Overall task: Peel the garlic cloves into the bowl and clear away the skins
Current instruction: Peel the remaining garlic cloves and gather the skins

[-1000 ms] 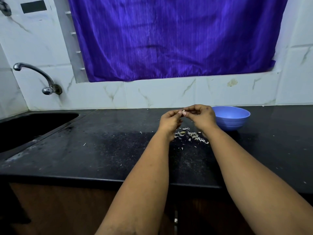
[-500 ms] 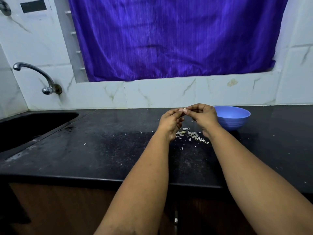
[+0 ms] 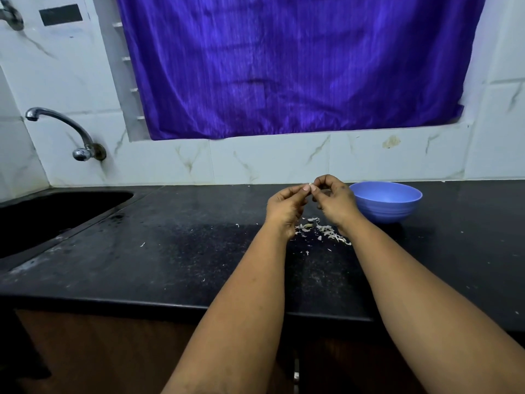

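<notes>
Glossy black speckled stone counter (image 3: 176,251), smooth matt blue plastic bowl (image 3: 386,204), shiny purple cloth curtain (image 3: 284,66), polished metal tap (image 3: 65,129), glossy white marble-look wall tiles (image 3: 270,160), papery dry garlic skins (image 3: 324,230), brown wood cabinet front (image 3: 99,351)

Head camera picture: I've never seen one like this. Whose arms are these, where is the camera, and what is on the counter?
No machine here: a person wears a camera on the head, looking down at their own bare arms. The left hand and right hand together pinch a small garlic clove at the fingertips. Below them, peeled skins lie scattered on the black counter. A blue bowl stands just right of the hands; what it contains is hidden. A sink and tap are at left.
</notes>
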Demonstrator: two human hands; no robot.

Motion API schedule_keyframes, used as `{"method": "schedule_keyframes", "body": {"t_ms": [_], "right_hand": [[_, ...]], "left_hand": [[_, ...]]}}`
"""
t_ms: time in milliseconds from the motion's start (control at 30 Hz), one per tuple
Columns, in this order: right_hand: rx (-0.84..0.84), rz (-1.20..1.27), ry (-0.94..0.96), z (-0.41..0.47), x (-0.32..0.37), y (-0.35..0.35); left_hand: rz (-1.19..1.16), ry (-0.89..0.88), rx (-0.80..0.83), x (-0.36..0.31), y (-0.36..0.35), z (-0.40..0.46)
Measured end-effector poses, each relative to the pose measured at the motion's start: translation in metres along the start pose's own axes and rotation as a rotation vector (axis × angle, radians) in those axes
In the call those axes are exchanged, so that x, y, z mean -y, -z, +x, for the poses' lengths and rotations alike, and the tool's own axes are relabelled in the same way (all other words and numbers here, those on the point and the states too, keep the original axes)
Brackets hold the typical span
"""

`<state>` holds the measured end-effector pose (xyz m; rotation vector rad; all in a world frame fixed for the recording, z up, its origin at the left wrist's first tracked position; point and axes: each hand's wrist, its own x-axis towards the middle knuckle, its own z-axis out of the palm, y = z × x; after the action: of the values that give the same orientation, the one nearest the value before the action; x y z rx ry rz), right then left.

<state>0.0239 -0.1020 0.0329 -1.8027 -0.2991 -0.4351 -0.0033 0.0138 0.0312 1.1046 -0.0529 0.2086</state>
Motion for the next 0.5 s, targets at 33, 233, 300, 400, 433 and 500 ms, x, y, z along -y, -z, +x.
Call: {"method": "schedule_keyframes", "body": {"t_ms": [33, 233, 300, 400, 433, 500], "right_hand": [[-0.005, -0.033, -0.004, 0.001, -0.001, -0.001], [-0.035, -0.012, -0.034, -0.003, 0.003, -0.002], [-0.077, -0.032, -0.050, -0.003, 0.005, 0.000], [-0.148, -0.049, -0.045, -0.002, 0.004, 0.006], [-0.163, -0.061, -0.041, -0.002, 0.004, 0.008], [-0.183, -0.094, -0.045, -0.003, 0.004, 0.009]], "left_hand": [[-0.013, -0.029, -0.037, -0.001, 0.000, 0.001], [-0.195, -0.063, -0.136, -0.006, 0.005, 0.005], [-0.178, -0.066, -0.118, -0.005, 0.003, 0.005], [-0.118, -0.076, -0.099, -0.003, 0.001, 0.004], [-0.105, -0.078, -0.099, -0.003, 0.001, 0.004], [-0.074, -0.081, -0.097, -0.002, 0.001, 0.004]]}}
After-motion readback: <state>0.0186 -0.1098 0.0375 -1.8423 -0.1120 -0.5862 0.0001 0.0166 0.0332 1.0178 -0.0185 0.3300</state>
